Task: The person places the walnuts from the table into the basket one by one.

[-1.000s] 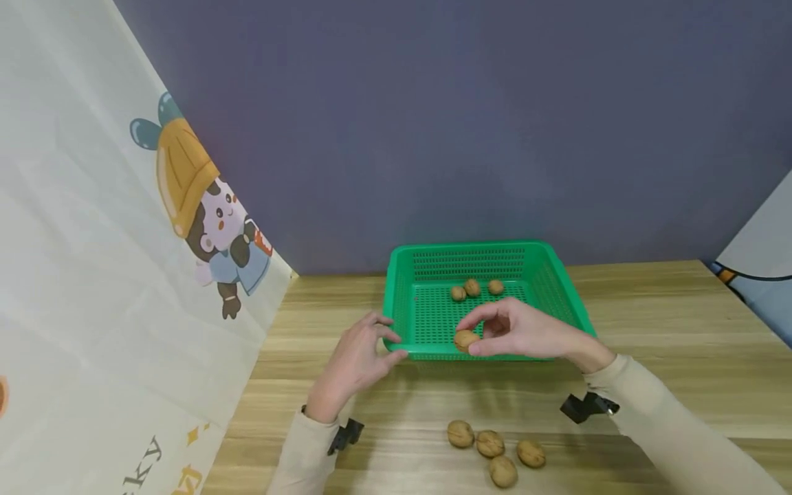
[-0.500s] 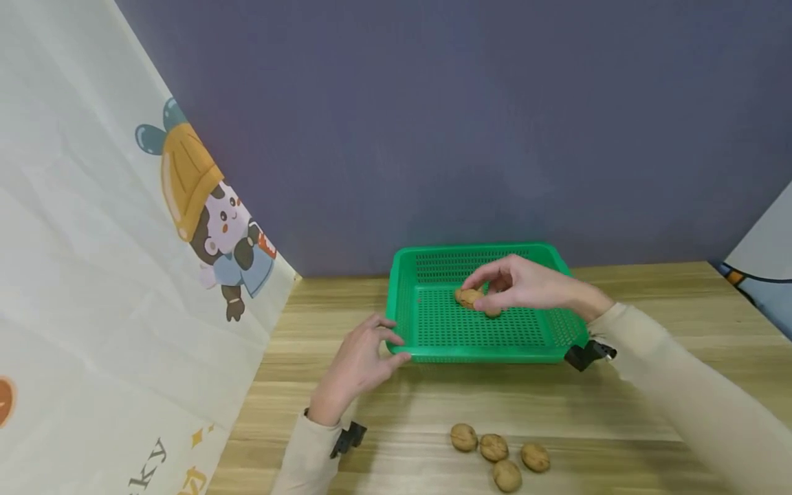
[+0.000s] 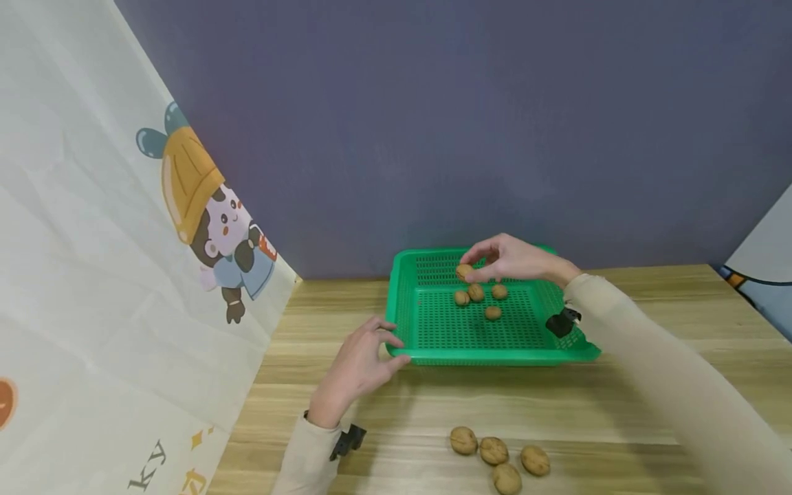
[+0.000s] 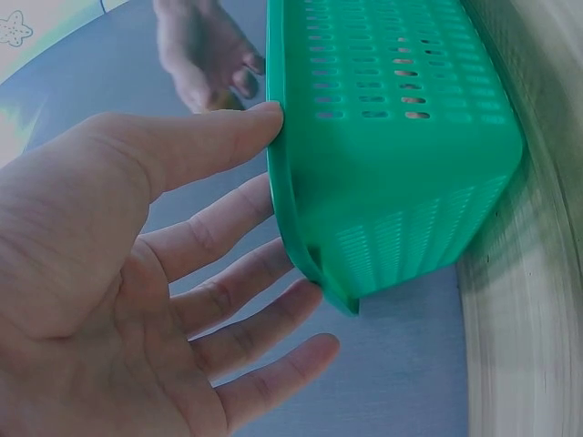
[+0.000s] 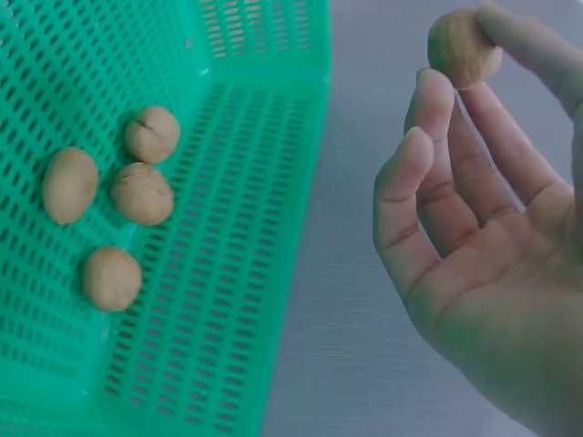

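A walnut is pinched between the thumb and fingertips of my right hand, raised over the back part of a green plastic basket. In the right wrist view, the held walnut appears beyond the basket rim, at the fingertips. Several more walnuts lie on the basket floor, with one walnut nearer the front than the others. My left hand touches the basket's front left corner. Its thumb and spread, fairly straight fingers meet the rim in the left wrist view.
Several loose walnuts lie together on the wooden table in front of the basket. A dark grey panel rises right behind the basket. A white sheet with a cartoon figure borders the table on the left.
My right hand has carried its walnut from above the basket's front rim toward the back and up. The walnuts in the basket are uncovered to view again. My left hand stays at the corner.
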A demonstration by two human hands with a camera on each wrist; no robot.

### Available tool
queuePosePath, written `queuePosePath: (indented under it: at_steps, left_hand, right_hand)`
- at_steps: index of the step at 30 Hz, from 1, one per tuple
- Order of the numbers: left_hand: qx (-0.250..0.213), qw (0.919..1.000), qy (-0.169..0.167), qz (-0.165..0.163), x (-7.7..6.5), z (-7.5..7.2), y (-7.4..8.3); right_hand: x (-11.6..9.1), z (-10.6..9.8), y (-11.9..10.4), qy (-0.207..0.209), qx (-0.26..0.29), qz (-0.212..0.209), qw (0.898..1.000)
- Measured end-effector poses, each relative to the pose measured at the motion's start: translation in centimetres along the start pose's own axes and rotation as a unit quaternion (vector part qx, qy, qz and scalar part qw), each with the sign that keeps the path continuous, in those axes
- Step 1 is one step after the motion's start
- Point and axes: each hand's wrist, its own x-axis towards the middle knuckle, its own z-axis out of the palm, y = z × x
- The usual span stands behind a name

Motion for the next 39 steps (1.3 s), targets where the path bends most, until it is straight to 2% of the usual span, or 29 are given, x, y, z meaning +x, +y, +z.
queuePosePath:
  at_steps: [8, 16, 20, 29, 39]
  left_hand:
    - [-0.002, 1.0, 0.001, -0.003, 0.0, 0.0, 0.0]
    - [0.002, 1.0, 0.003, -0.001, -0.1, 0.1, 0.0]
    - [0.001, 1.0, 0.004, -0.002, -0.1, 0.1, 0.0]
    - [0.002, 1.0, 0.002, -0.007, 0.0, 0.2, 0.2]
    - [-0.006, 1.0, 0.007, -0.003, 0.0, 0.3, 0.2]
  right_hand:
    - [1.8, 1.2, 3.4, 0.018, -0.03, 0.028, 0.999]
    - [2.6, 2.6, 6.2, 0.0, 0.0, 0.055, 0.999]
    - [2.9, 3.6, 6.8, -0.018, 0.002, 0.066, 0.998]
    - [3.5, 5.3, 7.8, -0.06, -0.045, 0.073, 0.995]
    - [3.5, 6.1, 8.4, -0.056, -0.053, 0.08, 0.994]
